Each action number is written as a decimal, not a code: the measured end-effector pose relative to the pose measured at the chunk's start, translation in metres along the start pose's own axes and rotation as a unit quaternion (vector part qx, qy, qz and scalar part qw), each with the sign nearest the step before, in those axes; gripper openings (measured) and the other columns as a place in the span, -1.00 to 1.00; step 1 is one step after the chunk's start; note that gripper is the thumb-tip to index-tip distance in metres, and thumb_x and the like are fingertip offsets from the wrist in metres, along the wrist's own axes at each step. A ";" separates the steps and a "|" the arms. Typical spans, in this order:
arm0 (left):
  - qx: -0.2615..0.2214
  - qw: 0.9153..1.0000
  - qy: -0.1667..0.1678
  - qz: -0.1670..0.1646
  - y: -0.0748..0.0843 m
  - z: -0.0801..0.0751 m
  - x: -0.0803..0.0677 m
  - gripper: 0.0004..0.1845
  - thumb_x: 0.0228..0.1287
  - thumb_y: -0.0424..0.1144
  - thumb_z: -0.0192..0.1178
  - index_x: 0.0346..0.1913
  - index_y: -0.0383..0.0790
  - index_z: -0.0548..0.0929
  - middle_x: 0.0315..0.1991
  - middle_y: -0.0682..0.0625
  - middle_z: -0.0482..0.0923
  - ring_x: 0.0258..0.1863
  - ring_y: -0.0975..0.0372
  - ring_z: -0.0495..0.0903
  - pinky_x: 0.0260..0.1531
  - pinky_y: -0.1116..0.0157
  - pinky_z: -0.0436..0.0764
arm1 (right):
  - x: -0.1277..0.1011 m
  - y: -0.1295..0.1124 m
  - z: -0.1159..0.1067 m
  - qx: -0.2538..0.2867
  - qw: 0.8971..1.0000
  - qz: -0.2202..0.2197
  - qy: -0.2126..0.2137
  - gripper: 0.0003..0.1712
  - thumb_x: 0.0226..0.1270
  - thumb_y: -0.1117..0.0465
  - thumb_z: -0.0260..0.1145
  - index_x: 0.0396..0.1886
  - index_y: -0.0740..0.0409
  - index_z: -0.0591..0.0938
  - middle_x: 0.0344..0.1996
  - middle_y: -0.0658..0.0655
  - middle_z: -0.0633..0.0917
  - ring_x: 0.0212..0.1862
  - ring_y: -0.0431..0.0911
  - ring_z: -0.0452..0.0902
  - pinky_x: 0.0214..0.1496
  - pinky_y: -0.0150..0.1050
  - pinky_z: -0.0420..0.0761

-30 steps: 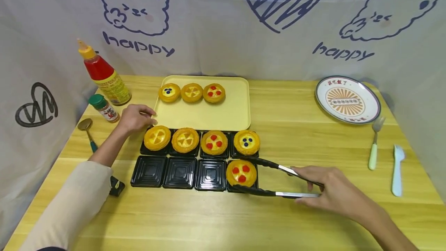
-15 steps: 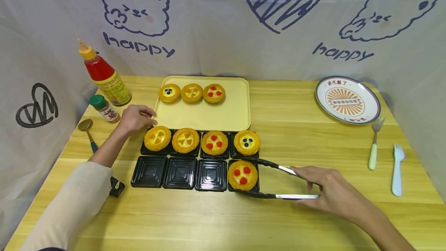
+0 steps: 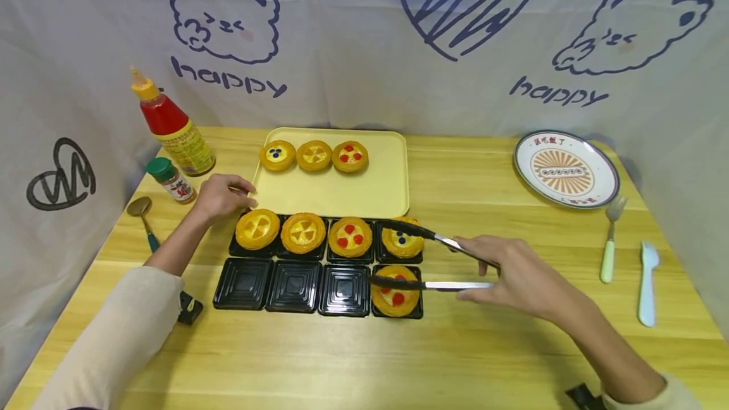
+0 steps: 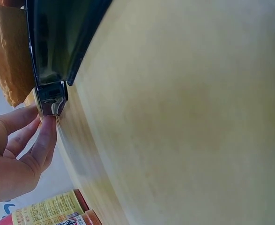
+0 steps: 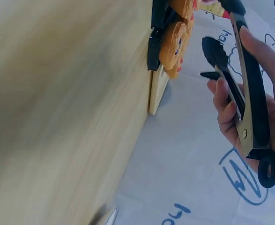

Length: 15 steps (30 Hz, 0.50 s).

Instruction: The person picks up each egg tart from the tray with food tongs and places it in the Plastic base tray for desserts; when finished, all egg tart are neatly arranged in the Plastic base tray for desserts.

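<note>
Table = pale wood, smooth, grain approx. L–R. At its far side, yellow tray: flat rect. w/ rounded corners & low rim, long axis L–R. Just nearer the person, black tray: shiny plastic, 2 rows x 4 sq. cells w/ stepped floors, long axis also L–R.

Tongs: silver metal arms, black tips, black ring at handle end (R wrist view). Tips point L, handle R, long axis approx. L–R w/ slight slant. Arms spread well apart, tips over R end of black tray; in R wrist view they look raised off the tarts.

White plate, round, dark rim, orange ray print, far R.

R hand grasps tongs, thumb on near arm, fingers on far one, grip part-spread. L hand: thumb & fingers pinch black tray's far L corner.

Tarts all round, golden, crimped crust. Back row L to R: 2 wedge-topped tarts, red-dot tart, blue-dot tart under far tong arm. Front row, R cell: 2nd red-dot tart, partly hidden by near tong arm. Smaller trio of tarts side by side on yellow tray.
</note>
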<state>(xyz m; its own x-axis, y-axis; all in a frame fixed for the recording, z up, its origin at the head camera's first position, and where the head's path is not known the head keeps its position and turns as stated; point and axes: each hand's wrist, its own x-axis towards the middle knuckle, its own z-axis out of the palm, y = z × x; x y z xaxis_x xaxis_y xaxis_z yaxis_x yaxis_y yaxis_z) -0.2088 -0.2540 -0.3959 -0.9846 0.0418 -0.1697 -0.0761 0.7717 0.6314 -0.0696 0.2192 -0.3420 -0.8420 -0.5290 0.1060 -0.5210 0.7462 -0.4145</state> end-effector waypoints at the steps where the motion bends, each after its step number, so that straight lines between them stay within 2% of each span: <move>1: 0.000 1.000 0.000 -0.001 0.000 0.000 0.000 -0.69 0.10 -0.31 0.34 -0.11 -0.42 0.66 -0.31 -0.23 0.61 -0.40 0.09 0.62 -0.50 0.35 0.48 | 0.008 0.001 0.000 -0.004 1.000 0.008 -0.002 -0.18 -0.12 -0.09 0.55 0.15 0.20 0.58 -0.46 -0.13 0.59 -0.48 -0.34 0.34 -0.45 -0.42 0.36; 8: 0.008 1.000 0.005 0.004 -0.003 -0.001 0.000 -0.70 0.09 -0.31 0.34 -0.12 -0.41 0.67 -0.32 -0.21 0.60 -0.42 0.13 0.57 -0.50 0.34 0.47 | 0.075 0.011 0.005 -0.026 0.999 0.037 0.010 -0.10 -0.08 -0.06 0.54 0.24 0.28 0.48 -0.32 0.14 0.68 -0.51 -0.19 0.36 -0.42 -0.32 0.37; 13: 0.003 1.000 -0.001 0.003 -0.004 0.000 0.000 -0.70 0.09 -0.31 0.34 -0.12 -0.42 0.66 -0.31 -0.22 0.61 -0.43 0.15 0.59 -0.51 0.35 0.48 | 0.116 0.019 0.014 -0.015 0.997 0.077 0.013 -0.10 -0.02 -0.08 0.51 0.30 0.22 0.43 -0.07 0.26 0.68 -0.37 -0.02 0.42 -0.30 -0.18 0.41; 15: -0.003 1.000 -0.001 0.003 -0.003 0.001 0.000 -0.70 0.10 -0.32 0.34 -0.11 -0.42 0.66 -0.31 -0.23 0.61 -0.42 0.14 0.61 -0.50 0.35 0.49 | 0.128 0.023 0.017 -0.011 0.996 0.089 0.018 -0.10 0.00 -0.09 0.50 0.30 0.22 0.42 0.09 0.30 0.62 -0.20 0.06 0.54 -0.15 -0.12 0.51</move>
<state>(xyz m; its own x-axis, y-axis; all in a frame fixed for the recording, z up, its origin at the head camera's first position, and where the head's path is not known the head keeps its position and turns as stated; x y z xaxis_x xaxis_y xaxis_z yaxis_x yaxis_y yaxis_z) -0.2083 -0.2558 -0.3983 -0.9846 0.0482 -0.1678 -0.0710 0.7677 0.6369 -0.1872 0.1614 -0.3531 -0.9255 -0.3730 0.0649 -0.3655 0.8355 -0.4102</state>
